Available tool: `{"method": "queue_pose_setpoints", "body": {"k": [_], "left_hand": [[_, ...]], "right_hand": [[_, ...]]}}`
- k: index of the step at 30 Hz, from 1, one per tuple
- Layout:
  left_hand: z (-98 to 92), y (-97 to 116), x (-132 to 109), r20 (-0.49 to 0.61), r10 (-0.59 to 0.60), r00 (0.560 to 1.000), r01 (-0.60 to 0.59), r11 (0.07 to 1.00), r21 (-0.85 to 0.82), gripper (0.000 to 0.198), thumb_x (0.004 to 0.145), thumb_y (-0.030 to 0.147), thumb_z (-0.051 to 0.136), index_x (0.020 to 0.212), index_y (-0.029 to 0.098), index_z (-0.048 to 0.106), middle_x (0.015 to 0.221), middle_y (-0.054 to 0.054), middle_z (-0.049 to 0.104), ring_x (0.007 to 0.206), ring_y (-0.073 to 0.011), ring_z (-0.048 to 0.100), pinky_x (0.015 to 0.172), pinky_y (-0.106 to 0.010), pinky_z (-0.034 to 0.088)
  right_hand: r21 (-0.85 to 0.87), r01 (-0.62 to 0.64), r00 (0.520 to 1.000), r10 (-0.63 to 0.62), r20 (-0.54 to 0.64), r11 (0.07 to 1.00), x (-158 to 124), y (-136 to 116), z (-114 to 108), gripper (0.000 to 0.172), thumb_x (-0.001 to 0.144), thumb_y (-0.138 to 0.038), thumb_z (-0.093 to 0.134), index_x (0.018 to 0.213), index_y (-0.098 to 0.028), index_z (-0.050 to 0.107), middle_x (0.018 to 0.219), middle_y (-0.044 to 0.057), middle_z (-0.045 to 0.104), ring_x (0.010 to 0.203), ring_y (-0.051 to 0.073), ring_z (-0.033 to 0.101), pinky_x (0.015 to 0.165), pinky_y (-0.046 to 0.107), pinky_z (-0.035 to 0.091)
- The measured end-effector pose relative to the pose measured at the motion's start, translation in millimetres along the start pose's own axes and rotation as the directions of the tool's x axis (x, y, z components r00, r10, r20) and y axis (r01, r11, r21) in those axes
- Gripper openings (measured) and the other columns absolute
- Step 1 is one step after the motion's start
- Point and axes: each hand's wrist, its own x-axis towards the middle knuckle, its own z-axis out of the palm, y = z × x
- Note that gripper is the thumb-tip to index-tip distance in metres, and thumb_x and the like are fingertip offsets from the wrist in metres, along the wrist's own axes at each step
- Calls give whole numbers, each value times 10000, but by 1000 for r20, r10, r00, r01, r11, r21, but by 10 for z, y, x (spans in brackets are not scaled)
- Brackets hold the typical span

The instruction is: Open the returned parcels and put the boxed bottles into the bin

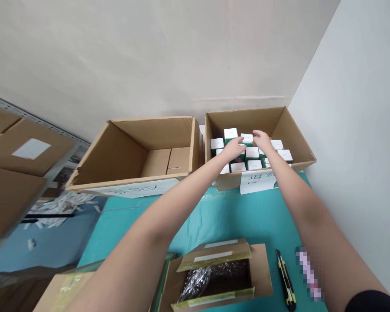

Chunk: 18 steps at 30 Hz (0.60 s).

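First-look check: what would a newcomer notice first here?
The left hand and right hand reach into the right carton, flanking one white-topped box among several. Left of it stands another large, open-topped carton. In the foreground, an opened smaller box shows clear plastic wrap, with a yellow-and-black cutter to its right.

R ctn point(299, 141) sign point(251, 186): handwritten "退", "区", rest partly hidden. L ctn point(156, 132) sign point(134, 189): "货区", 1st char unclear. Sm. box tops point(252, 152): txt illegible.
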Motion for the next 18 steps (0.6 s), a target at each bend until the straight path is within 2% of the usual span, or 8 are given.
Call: {"method": "queue_pose_setpoints", "body": {"k": [2,4,7,9,11,14,16,18], "left_hand": [[-148,58,-317,33,-1,999,2,1000,-24,482,825,263,652,1292,144,634,1262,-132,688,1159,-269,636,1041,-398,471],[-311,90,-706,28,18,999,-17,998,-59,457,855,290,628,1297,173,642,1296,-111,682,1187,-264,636,1069,-413,468],[-529,40,-1405,-6,11,1000,-12,991,-131,465,868,357,606,1299,188,645,1334,-102,673,1241,-259,623,1101,-418,464],[-634,-76,-1920,-57,-12,998,3,989,-150,475,867,430,598,1274,192,660,1308,-103,691,1222,-263,640,1095,-432,478],[-696,-250,-2444,-113,-57,992,42,990,-133,480,855,489,602,1230,201,682,1286,-100,704,1196,-270,655,1083,-436,492],[-704,-567,-3194,-179,-195,964,173,976,-128,528,854,553,583,1241,205,674,1271,-102,710,1183,-276,663,1067,-440,507],[-652,-774,-3640,-263,-293,919,270,955,-123,566,849,577,571,1262,200,658,1284,-118,699,1202,-290,653,1062,-455,508],[-558,-953,-4022,-366,-376,851,361,926,-111,620,850,580,558,1332,193,608,1389,-138,629,1267,-303,610,1087,-470,482]], "right_hand": [[49,48,999,-48,-4,998,-209,-225,-121,438,785,-115,584,1208,-145,694,1344,129,654,1283,280,585,1183,516,360],[107,114,993,-111,-28,988,-549,-456,-260,417,837,-143,569,1236,-165,686,1363,110,648,1302,262,578,1192,503,359],[166,172,984,-160,-82,971,-1305,-740,-468,372,914,-244,566,1269,-226,675,1376,72,647,1323,249,566,1192,498,373],[175,150,983,-127,-136,973,-1911,-828,-578,354,944,-330,572,1274,-252,674,1377,60,651,1330,250,563,1183,487,394],[183,77,980,-41,-192,980,-2526,-805,-647,362,950,-404,577,1266,-256,678,1356,67,668,1305,262,586,1156,487,430],[179,-78,963,121,-241,981,-3370,-575,-657,396,926,-486,590,1213,-237,702,1306,99,695,1252,299,623,1104,510,471],[184,-201,948,239,-212,962,-3856,-339,-605,452,900,-535,599,1216,-227,699,1321,117,686,1264,320,612,1093,515,474],[191,-305,916,342,-209,933,-4276,-88,-513,509,863,-568,625,1226,-218,691,1330,133,677,1274,331,602,1094,512,468]]}}
